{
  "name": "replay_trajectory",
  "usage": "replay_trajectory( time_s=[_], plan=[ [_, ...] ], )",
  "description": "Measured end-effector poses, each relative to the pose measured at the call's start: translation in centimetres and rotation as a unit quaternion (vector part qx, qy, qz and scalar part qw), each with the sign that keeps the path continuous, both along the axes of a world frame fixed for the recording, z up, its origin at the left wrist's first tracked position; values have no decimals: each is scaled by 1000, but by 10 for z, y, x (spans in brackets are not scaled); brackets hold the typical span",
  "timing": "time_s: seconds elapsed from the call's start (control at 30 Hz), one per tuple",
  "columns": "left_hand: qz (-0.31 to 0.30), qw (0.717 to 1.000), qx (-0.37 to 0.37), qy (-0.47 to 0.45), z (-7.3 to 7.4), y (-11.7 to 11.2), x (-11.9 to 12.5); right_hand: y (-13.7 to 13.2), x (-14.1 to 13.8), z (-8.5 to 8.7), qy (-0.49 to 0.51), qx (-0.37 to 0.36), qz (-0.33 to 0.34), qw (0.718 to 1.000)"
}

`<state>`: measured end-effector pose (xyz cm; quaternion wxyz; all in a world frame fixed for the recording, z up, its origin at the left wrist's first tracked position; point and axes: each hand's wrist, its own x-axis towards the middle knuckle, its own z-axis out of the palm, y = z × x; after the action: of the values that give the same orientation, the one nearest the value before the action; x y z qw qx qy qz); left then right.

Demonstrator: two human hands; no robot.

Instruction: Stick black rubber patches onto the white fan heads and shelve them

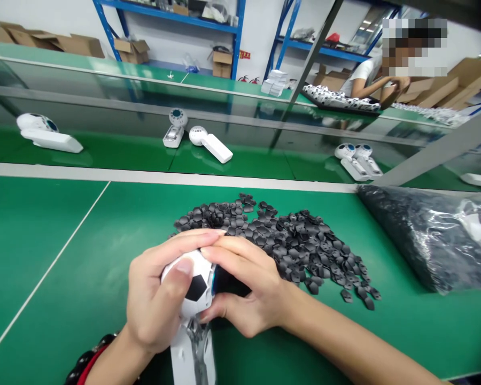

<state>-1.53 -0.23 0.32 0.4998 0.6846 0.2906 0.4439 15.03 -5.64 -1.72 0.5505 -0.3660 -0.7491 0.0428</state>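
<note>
A white device with a round, football-patterned head (199, 305) and a long, flat white base (184, 355) is held up in front of me. My left hand (156, 289) wraps around the head from the left, with the thumb pressed on top beside a black pentagon patch (197, 287). From the right, my right hand (252, 278) grips the same head, its fingers and thumb at the edge where a blue rim shows. The palm side of the right hand is in shadow. Just beyond both hands lies a spread pile of small black pieces (304, 240).
A clear plastic bag (433, 240) with dark contents lies at the right. Several similar white devices (216, 147) rest on the green strip behind the white ledge (144, 176). Across the glass, a person (369, 75) works beside a tray of white parts (336, 100).
</note>
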Motion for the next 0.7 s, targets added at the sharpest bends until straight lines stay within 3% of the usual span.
replay_trajectory(
  time_s=[0.13, 0.2, 0.3, 0.37, 0.43, 0.5, 0.53, 0.57, 0.63, 0.7],
  plan=[
    [-6, 999, -33, -28, 1, -1, 1, 4, 3, -1, -19, 32, -8, 999],
    [20, 996, -64, -56, 6, 0, 6, 0, 0, 1, -41, 9, -9, 999],
    [128, 977, -105, -133, 14, 8, 17, -12, -8, 11, -59, -142, 3, 988],
    [188, 957, -117, -186, 18, 18, 23, -16, -5, 22, -40, -274, 35, 960],
    [200, 957, -108, -182, 17, 26, 24, -7, 16, 33, -2, -382, 36, 924],
    [173, 975, -72, -120, 11, 30, 22, 20, 57, 43, 25, -446, -54, 893],
    [159, 982, -50, -87, 8, 31, 20, 38, 83, 46, 5, -442, -168, 881],
    [140, 988, -34, -59, 4, 30, 18, 57, 110, 48, 3, -430, -235, 872],
    [98, 995, -8, -11, -2, 27, 15, 93, 158, 46, -3, -408, -312, 858],
    [62, 997, 23, 39, -6, 24, 12, 122, 190, 37, -20, -360, -367, 858]
  ],
)
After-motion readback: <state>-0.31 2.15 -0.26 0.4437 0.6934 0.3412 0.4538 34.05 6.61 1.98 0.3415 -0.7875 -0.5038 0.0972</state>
